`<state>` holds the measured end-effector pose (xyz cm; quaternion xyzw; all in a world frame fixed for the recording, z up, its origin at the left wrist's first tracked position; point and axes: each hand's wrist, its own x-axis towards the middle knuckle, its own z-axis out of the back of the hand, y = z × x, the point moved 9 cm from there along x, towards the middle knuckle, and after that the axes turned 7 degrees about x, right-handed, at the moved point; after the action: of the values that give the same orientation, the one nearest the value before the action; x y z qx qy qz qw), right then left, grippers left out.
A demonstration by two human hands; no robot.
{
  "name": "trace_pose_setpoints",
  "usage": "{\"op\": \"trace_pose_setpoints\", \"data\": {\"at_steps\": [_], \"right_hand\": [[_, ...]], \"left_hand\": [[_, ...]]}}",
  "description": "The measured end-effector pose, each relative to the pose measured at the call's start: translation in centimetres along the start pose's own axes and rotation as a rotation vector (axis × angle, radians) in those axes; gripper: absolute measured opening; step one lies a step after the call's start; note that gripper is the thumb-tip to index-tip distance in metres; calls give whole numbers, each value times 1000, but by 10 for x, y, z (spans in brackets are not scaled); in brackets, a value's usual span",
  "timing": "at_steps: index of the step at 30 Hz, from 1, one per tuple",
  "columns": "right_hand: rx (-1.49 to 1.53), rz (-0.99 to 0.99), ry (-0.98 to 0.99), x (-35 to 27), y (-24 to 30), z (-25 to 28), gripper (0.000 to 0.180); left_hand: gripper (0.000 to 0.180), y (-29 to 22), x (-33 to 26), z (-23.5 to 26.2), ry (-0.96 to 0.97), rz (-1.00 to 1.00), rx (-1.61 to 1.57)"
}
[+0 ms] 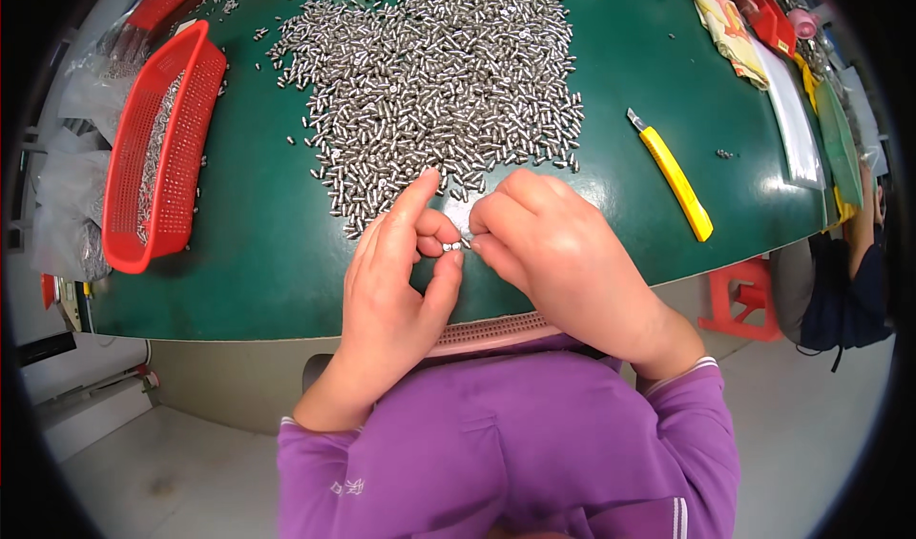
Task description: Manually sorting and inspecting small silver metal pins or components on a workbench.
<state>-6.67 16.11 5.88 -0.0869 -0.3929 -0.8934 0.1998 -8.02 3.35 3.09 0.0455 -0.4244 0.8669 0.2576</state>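
Note:
My left hand [393, 277] pinches a few small silver metal parts [451, 247] between thumb and curled fingers, its index finger raised. Close on its right, my right hand [553, 237] is closed, with thumb and fingertips pressed together near the same parts. Whatever lies between the right fingertips is too small and hidden to make out. Just beyond both hands spreads a wide heap of small silver bullet-shaped metal parts [448, 81] on the green tabletop [267, 253].
At the left stands a red perforated basket [196, 148] with more metal parts inside, beside clear plastic bags [72, 186]. A yellow utility knife [677, 184] lies right, blade out. Cloth [727, 33] rests far right. Beyond the edge are a red stool [739, 300] and another person [844, 291].

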Motion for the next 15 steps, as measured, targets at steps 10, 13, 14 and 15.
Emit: {"op": "trace_pose_setpoints", "data": {"at_steps": [10,13,14,15], "right_hand": [[59,58,23,-2,4,-1,13],[94,62,41,-2,4,-1,15],[95,64,40,-2,4,-1,15],[123,43,23,-3,2,0,15]], "left_hand": [[70,-1,1,0,-7,-8,18],[71,-1,0,1,-6,1,13],[71,0,0,1,-3,5,6],[71,1,0,0,-3,5,5]]}}
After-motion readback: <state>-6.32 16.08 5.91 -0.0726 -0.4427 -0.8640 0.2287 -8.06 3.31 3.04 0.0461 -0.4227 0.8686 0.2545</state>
